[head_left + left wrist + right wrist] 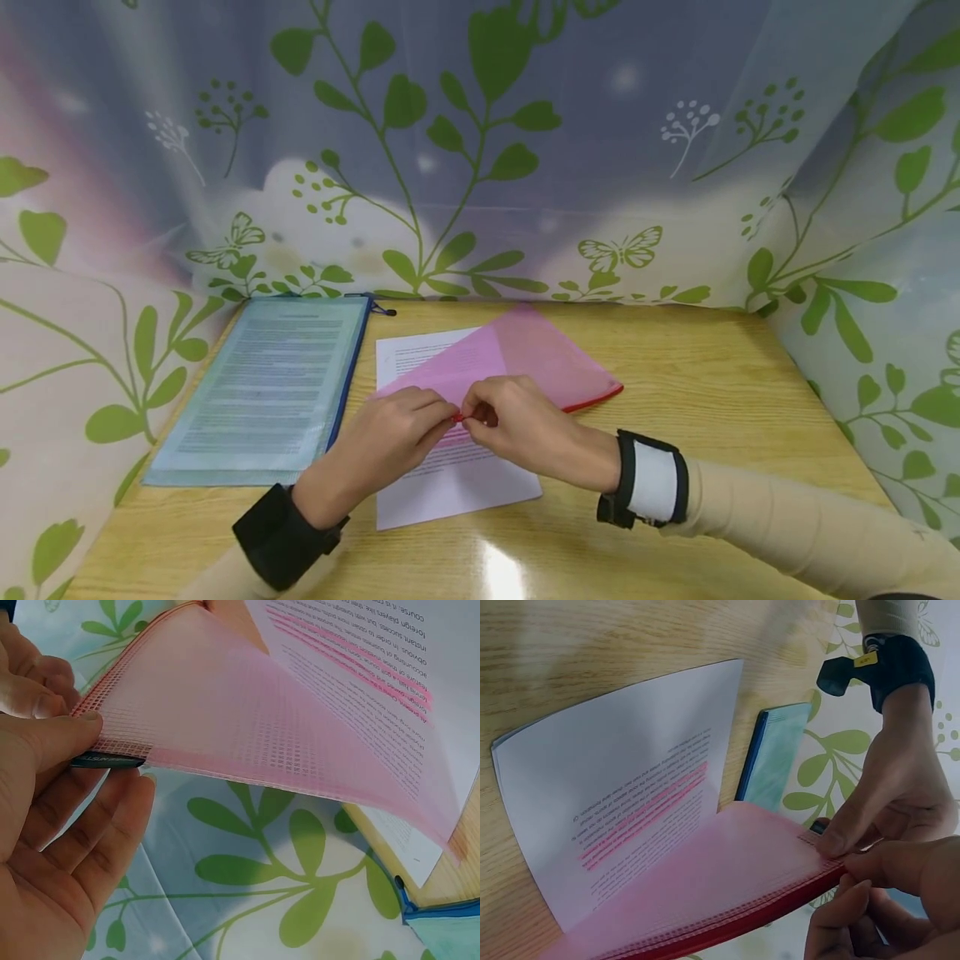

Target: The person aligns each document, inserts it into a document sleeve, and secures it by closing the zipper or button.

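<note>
A translucent pink mesh zipper pouch (pixel 555 350) is held up at a slant above a stack of printed paper (pixel 457 496). My left hand (pixel 401 429) pinches its corner at one end of the red zipper (pixel 780 909), thumb on top. Under that thumb a small dark piece with pale lettering (pixel 109 760) sticks out along the pouch's edge. Close beside it, my right hand (pixel 521 421) pinches the zipper end between thumb and forefinger. The fingertips of both hands nearly meet and hide the zipper pull. Pink highlighted lines (pixel 645 817) mark the top sheet.
A blue-green zipper pouch (pixel 262 383) with printed sheets inside lies at the table's left, its dark blue zipper facing the paper. Behind the wooden table (pixel 712 375) hangs a leaf-patterned curtain (pixel 480 167), which also encloses both sides.
</note>
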A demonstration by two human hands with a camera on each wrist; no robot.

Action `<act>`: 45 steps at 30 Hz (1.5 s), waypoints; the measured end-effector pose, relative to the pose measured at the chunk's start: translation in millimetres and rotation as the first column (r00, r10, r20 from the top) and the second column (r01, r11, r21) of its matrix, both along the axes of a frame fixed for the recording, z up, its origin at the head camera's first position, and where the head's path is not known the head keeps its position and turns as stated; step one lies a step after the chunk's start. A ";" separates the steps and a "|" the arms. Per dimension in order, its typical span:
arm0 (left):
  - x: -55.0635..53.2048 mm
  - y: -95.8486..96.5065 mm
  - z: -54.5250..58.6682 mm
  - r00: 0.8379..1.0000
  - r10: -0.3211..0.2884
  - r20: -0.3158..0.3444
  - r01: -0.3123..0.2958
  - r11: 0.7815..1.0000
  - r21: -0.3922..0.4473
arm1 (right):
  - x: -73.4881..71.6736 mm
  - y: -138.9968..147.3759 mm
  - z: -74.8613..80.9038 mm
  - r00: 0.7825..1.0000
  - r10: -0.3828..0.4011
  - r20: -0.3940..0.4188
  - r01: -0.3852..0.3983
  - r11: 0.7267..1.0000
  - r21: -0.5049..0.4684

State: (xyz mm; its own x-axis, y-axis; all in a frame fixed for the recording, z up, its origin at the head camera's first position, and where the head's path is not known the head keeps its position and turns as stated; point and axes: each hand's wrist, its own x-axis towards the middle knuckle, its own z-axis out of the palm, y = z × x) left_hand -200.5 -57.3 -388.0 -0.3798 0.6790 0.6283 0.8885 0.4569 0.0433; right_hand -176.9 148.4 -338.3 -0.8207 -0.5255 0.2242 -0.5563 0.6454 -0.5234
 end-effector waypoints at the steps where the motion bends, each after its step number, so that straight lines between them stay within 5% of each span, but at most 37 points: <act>1: 0.1 -0.2 -0.4 1.000 -0.001 0.004 0.001 1.000 0.000 | 0.2 -0.2 0.2 1.000 0.002 0.010 -0.002 1.000 0.000; 45: 2.8 -6.6 -10.8 0.997 -0.080 -0.022 0.081 0.997 0.021 | -2.4 10.7 -10.9 0.994 -0.060 0.096 0.057 0.998 0.036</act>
